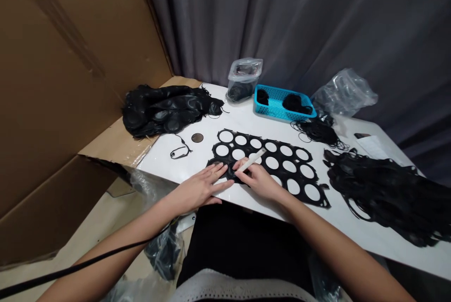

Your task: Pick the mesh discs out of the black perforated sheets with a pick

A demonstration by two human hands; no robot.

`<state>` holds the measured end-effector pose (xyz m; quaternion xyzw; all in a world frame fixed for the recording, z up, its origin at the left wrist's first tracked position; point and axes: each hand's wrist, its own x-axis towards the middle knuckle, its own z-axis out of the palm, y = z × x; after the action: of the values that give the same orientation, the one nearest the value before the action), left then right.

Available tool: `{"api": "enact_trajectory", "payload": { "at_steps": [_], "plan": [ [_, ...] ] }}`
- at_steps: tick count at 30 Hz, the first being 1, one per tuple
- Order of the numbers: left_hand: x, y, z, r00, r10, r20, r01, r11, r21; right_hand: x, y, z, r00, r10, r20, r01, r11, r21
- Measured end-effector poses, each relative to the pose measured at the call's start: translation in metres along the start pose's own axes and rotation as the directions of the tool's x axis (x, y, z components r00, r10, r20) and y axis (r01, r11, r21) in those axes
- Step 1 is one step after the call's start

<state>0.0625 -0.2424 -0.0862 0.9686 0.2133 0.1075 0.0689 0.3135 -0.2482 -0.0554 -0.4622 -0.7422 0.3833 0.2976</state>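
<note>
A black rubbery sheet [298,165] with rows of round holes lies along the table's front part. My left hand [202,185] rests flat on its left end, fingers stretched out over the material. In my right hand [262,182] is a slim white utility knife [252,159], gripped like a pen and slanting up to the right. Its lower tip meets the sheet close to my left fingertips, where the blade is hidden. A loose dark disc [197,137] lies on the white table [169,170], beyond my left hand.
A heap of black sheets [169,110] sits back left beside a cardboard wall [73,48]. Behind are a clear bag [244,79] and a blue basket [278,113] with black strands. Right are a crumpled plastic bag [347,93] and a pile of black strips [391,196].
</note>
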Motion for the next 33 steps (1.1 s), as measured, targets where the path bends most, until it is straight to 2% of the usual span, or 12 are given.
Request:
{"api": "enact_trajectory", "payload": {
  "at_steps": [13,26,29,33],
  "plan": [
    [0.003,0.008,-0.007,0.999,-0.044,0.027,0.044,0.999,0.002,-0.002,0.000,0.003,1.000,0.003,-0.005,-0.003,1.000,-0.009],
    [0.002,0.008,-0.007,0.999,-0.039,-0.007,0.039,0.998,-0.042,-0.002,-0.002,0.000,1.000,0.018,-0.003,-0.018,1.000,-0.016],
    [0.001,0.007,-0.006,0.999,-0.037,-0.016,0.037,0.999,-0.041,-0.005,-0.002,0.005,1.000,-0.027,-0.007,0.026,0.996,-0.082],
    [0.000,0.006,-0.003,0.999,-0.029,-0.031,0.028,0.999,-0.036,-0.014,0.000,0.024,0.983,-0.183,0.007,0.175,0.930,-0.322]
  ]
}}
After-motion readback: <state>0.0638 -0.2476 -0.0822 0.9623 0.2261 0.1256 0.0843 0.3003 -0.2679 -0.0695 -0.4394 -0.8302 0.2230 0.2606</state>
